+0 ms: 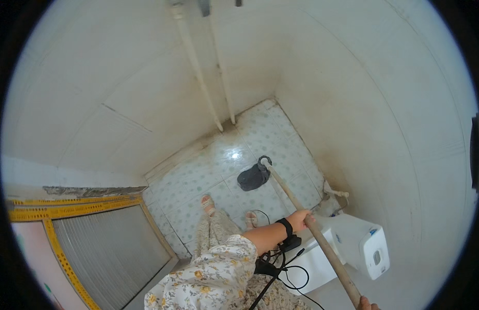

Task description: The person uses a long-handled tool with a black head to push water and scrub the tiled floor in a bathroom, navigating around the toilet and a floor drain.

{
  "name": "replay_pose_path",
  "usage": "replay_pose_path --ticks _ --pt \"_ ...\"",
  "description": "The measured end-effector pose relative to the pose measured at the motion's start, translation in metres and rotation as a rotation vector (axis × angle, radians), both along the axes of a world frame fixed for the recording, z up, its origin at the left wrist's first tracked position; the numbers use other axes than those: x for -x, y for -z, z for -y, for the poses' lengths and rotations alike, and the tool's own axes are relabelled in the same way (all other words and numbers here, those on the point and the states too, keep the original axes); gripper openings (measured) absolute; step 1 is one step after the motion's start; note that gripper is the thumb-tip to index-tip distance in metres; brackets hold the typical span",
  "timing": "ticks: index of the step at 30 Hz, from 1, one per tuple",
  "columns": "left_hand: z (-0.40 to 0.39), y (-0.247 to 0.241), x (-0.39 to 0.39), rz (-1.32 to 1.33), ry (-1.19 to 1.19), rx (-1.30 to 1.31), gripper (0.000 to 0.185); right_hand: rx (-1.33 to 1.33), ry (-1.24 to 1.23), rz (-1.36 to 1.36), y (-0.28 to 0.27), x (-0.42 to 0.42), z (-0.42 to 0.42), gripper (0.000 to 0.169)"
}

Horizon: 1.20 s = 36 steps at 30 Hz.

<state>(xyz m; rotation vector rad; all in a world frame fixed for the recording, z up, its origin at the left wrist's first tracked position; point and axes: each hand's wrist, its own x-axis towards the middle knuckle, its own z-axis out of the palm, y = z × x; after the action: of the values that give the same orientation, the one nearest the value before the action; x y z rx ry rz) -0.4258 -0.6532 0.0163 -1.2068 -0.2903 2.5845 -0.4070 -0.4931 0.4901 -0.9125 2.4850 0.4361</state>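
Observation:
A mop lies diagonally across the view, its long wooden handle (328, 248) running from the lower right towards the floor. Its dark grey cloth head (254, 178) rests on the tiles, bunched to one side of a white socket (264, 161). My left hand (300, 221), with a black band (286, 227) on the wrist, grips the handle about midway. Higher on the pole, at the bottom edge of the picture, my right hand (368, 304) is wrapped around it, partly cut off by the frame.
A white toilet (340, 240) stands beside my right side, with a pipe valve (338, 193) behind it. Two pipes (202, 83) run down the wall. Black cables (278, 267) hang at my front. A door with a ribbed panel (111, 248) is at left. The tiled floor (200, 182) has dirty edges.

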Motion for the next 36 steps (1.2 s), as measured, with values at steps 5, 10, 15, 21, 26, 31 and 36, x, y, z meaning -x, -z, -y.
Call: replay_pose_path --ticks 5,10,15,21,26,31,36 --pt "0.082 0.001 -0.025 0.033 -0.185 -0.021 0.018 0.068 -0.179 0.006 0.01 0.011 0.064 0.035" --pt "0.168 0.007 -0.106 0.055 -0.403 0.095 0.018 0.095 -0.414 0.026 0.039 0.001 0.139 0.034" --pt "0.239 0.021 -0.185 0.116 -0.699 0.059 0.013 0.268 -0.795 0.043 0.066 -0.023 0.221 0.034" --pt "0.306 0.013 -0.266 0.092 -0.922 0.141 0.011 0.298 -1.063 0.012 0.075 -0.055 0.301 0.034" --pt "0.323 0.007 -0.326 0.227 -1.094 0.064 0.011 0.374 -1.141 0.042 0.085 -0.073 0.348 0.034" --pt "0.311 0.006 -0.392 0.307 -1.185 0.043 0.014 0.379 -1.021 0.169 0.124 -0.075 0.37 0.039" --pt "0.316 -0.042 -0.412 0.321 -0.987 0.278 0.017 0.346 -0.868 0.251 0.15 -0.057 0.371 0.044"
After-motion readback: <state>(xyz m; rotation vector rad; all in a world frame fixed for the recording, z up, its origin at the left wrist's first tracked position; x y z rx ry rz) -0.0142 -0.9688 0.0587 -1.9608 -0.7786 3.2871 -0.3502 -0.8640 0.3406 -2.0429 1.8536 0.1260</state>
